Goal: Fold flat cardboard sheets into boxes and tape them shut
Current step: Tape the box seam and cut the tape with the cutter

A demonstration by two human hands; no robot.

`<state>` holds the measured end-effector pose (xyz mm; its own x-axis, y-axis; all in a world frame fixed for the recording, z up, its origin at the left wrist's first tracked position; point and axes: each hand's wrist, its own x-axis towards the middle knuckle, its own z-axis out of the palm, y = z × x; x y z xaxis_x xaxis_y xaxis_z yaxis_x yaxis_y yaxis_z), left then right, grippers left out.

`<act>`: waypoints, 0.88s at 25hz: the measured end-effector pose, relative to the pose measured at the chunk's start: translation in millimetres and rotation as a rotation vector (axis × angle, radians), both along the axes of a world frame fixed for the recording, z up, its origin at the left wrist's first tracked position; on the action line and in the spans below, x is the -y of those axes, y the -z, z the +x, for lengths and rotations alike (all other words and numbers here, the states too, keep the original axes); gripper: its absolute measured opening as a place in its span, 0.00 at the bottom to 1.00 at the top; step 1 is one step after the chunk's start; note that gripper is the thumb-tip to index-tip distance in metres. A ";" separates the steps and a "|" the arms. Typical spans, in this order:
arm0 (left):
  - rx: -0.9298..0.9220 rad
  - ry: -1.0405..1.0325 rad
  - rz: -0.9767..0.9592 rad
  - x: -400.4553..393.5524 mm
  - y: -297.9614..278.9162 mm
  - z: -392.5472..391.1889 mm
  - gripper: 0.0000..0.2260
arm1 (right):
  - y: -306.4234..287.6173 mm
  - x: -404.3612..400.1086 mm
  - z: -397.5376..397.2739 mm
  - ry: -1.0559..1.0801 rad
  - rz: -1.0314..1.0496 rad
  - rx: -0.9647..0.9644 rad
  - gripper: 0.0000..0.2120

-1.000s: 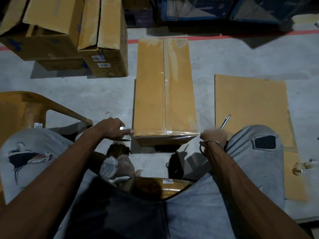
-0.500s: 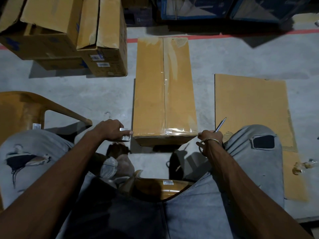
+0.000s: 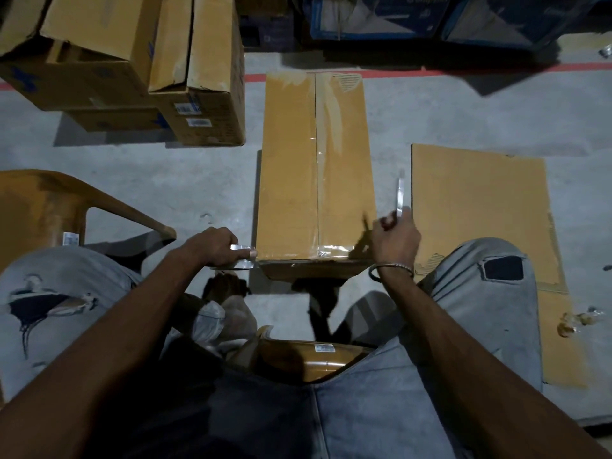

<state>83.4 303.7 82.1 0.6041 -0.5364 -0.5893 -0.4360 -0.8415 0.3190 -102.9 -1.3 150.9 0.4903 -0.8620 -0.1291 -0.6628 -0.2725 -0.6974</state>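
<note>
A long closed cardboard box (image 3: 291, 167) lies on the concrete floor in front of me, clear tape running along its centre seam and across its near edge. My left hand (image 3: 212, 247) grips a roll of clear tape (image 3: 241, 260) just left of the box's near left corner. My right hand (image 3: 395, 240) holds a pair of scissors (image 3: 400, 197) by the box's near right corner, blades pointing up and away. A flat cardboard sheet (image 3: 477, 207) lies on the floor to the right of the box.
Several stacked cardboard boxes (image 3: 139, 67) stand at the back left. A yellow plastic chair (image 3: 43, 207) is at my left, and I sit on another. A red floor line (image 3: 463, 69) and blue cartons (image 3: 381, 14) lie beyond. My knees frame the box.
My right hand has lifted from the near right corner of the box and raised the scissors, blades now upright. The left hand with the tape roll has stayed at the left corner.
</note>
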 end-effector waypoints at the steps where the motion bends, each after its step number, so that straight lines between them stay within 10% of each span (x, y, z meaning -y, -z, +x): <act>1: -0.008 -0.001 -0.005 0.4 -0.3 0.1 0.31 | -5.2 -16.3 6.0 -0.171 0.012 0.031 0.09; 8: 0.020 -0.024 -0.028 -0.2 -3.5 -5.0 0.30 | 19.6 -127.7 50.6 -0.850 0.158 -0.083 0.22; 22: -0.023 -0.054 -0.019 1.3 -4.8 -5.3 0.32 | 28.3 -11.5 20.1 -0.999 -0.229 -0.469 0.23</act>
